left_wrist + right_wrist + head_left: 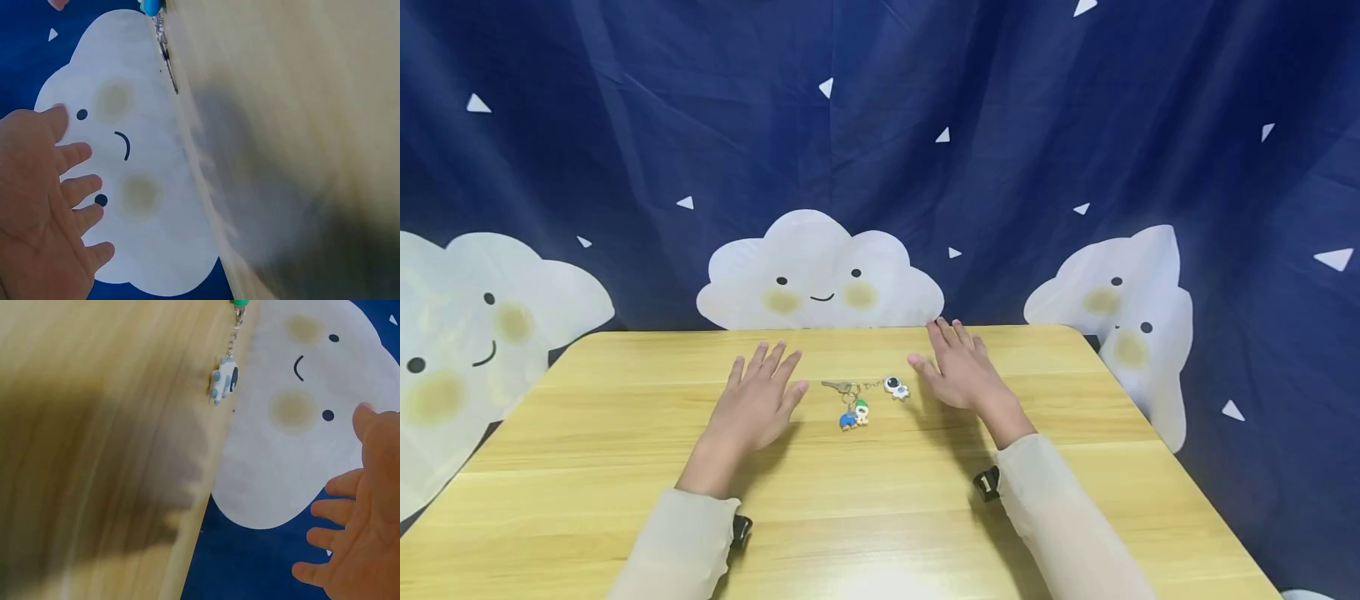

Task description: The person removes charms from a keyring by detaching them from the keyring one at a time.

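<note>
Hovering, seemingly pre-contact: left hand [758, 408] and right hand [964, 373] flank keychain [861, 411] toward far edge of counter [865, 500].
Fingers [774, 357] apart, empty; contact would require lowering.

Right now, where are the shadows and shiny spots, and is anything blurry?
Head view: white glare on the table at the bottom, soft shadows beside the left hand and right hand; left wrist view: a big blurry-edged shadow, wood grain soft; right wrist view: another big, dark shadow.
</note>
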`<state>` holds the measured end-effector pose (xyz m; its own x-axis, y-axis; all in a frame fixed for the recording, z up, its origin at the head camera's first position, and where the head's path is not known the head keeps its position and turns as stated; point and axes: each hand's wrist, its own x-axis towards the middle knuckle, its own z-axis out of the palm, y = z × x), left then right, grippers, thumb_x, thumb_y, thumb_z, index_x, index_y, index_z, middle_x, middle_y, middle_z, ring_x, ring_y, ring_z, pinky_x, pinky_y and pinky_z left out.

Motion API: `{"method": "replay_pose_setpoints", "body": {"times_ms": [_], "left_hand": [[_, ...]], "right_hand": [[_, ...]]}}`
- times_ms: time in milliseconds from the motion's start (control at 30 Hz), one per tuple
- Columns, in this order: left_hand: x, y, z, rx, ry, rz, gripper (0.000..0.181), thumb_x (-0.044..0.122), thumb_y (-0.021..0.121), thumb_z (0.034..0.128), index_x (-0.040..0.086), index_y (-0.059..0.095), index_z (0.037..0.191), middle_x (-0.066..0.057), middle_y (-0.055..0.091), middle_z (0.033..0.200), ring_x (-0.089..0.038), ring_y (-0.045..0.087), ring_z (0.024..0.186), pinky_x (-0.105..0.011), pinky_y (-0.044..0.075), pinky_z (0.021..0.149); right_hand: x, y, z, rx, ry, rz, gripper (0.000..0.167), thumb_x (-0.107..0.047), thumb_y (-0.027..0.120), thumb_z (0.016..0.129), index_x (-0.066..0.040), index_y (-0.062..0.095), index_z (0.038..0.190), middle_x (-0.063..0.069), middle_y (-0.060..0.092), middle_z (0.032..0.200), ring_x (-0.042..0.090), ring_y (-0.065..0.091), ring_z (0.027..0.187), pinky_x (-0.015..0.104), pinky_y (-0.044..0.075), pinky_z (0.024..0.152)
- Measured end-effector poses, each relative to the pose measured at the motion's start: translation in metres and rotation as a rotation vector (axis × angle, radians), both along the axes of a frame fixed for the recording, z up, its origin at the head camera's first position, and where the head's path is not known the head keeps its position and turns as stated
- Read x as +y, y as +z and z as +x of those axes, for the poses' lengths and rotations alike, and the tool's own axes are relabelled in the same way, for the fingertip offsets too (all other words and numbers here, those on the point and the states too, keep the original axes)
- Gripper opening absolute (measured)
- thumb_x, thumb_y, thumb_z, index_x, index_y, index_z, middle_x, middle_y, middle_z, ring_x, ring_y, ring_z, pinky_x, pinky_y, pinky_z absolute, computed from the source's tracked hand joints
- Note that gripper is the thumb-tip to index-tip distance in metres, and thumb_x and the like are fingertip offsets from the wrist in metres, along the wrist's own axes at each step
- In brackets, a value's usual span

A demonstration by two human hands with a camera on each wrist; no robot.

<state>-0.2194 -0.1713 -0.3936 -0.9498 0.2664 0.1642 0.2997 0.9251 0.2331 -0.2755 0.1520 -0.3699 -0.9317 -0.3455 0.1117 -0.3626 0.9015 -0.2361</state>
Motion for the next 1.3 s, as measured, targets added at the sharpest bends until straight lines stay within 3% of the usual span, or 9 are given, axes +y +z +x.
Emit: {"method": "replay_pose_setpoints", "body": {"times_ms": [200, 400, 700, 900, 1133, 1233, 1300], "left_hand": [[0.001, 0.000, -0.008, -0.011, -0.046, 0.004, 0.057, 0.039, 0.045, 0.1089, 0.006, 0.042, 0.155, -0.023, 0.033, 0.162, -0.047, 0.020, 0.152, -0.065, 0.012, 0.121], [0.008, -0.006, -0.020, -0.030, -0.093, -0.048, 0.051, 0.036, 0.049, 0.1074, 0.004, 0.051, 0.148, -0.024, 0.042, 0.155, -0.047, 0.033, 0.146, -0.066, 0.024, 0.117], [0.023, -0.013, -0.034, -0.082, -0.107, 0.003, 0.039, 0.032, 0.059, 0.1041, 0.009, 0.065, 0.135, -0.019, 0.053, 0.147, -0.041, 0.043, 0.137, -0.063, 0.035, 0.110], [0.034, -0.014, -0.042, -0.137, -0.111, 0.038, 0.026, 0.030, 0.066, 0.1007, 0.012, 0.074, 0.117, -0.009, 0.063, 0.122, -0.032, 0.052, 0.117, -0.055, 0.042, 0.099], [0.044, -0.018, -0.049, -0.201, -0.102, 0.101, 0.015, 0.026, 0.071, 0.0973, 0.014, 0.074, 0.089, -0.001, 0.061, 0.098, -0.027, 0.053, 0.099, -0.050, 0.046, 0.091], [0.048, -0.021, -0.052, -0.207, -0.089, 0.132, 0.017, 0.025, 0.072, 0.0957, 0.014, 0.071, 0.083, 0.000, 0.063, 0.091, -0.022, 0.056, 0.089, -0.045, 0.050, 0.083], [0.050, -0.022, -0.055, -0.210, -0.076, 0.155, 0.018, 0.025, 0.074, 0.0943, 0.013, 0.070, 0.082, 0.001, 0.064, 0.088, -0.020, 0.058, 0.083, -0.042, 0.051, 0.078]], "right_hand": [[-0.014, 0.006, -0.009, -0.033, 0.096, 0.014, 0.078, -0.053, 0.044, 0.107, -0.004, 0.019, 0.162, 0.019, 0.022, 0.167, 0.040, 0.015, 0.155, 0.057, 0.013, 0.124], [-0.033, 0.007, -0.016, -0.046, 0.180, 0.053, 0.079, -0.050, 0.053, 0.105, -0.003, 0.024, 0.161, 0.018, 0.031, 0.164, 0.038, 0.024, 0.153, 0.055, 0.021, 0.123], [-0.054, -0.005, -0.028, -0.081, 0.283, 0.036, 0.066, -0.035, 0.063, 0.103, -0.005, 0.039, 0.156, 0.015, 0.042, 0.159, 0.034, 0.036, 0.148, 0.052, 0.030, 0.120], [-0.063, -0.016, -0.039, -0.135, 0.338, 0.014, 0.056, -0.021, 0.069, 0.100, -0.003, 0.050, 0.149, 0.015, 0.052, 0.150, 0.034, 0.045, 0.141, 0.046, 0.036, 0.118], [-0.072, -0.030, -0.050, -0.139, 0.406, -0.010, 0.037, -0.014, 0.072, 0.096, 0.001, 0.067, 0.130, 0.014, 0.071, 0.122, 0.030, 0.065, 0.118, 0.040, 0.049, 0.105], [-0.074, -0.035, -0.053, -0.140, 0.430, -0.027, 0.022, -0.013, 0.073, 0.096, -0.001, 0.074, 0.115, 0.010, 0.075, 0.104, 0.023, 0.070, 0.095, 0.036, 0.056, 0.090], [-0.074, -0.037, -0.054, -0.142, 0.445, -0.036, 0.013, -0.013, 0.073, 0.096, -0.004, 0.075, 0.105, 0.006, 0.073, 0.089, 0.018, 0.065, 0.078, 0.032, 0.054, 0.078]]}}
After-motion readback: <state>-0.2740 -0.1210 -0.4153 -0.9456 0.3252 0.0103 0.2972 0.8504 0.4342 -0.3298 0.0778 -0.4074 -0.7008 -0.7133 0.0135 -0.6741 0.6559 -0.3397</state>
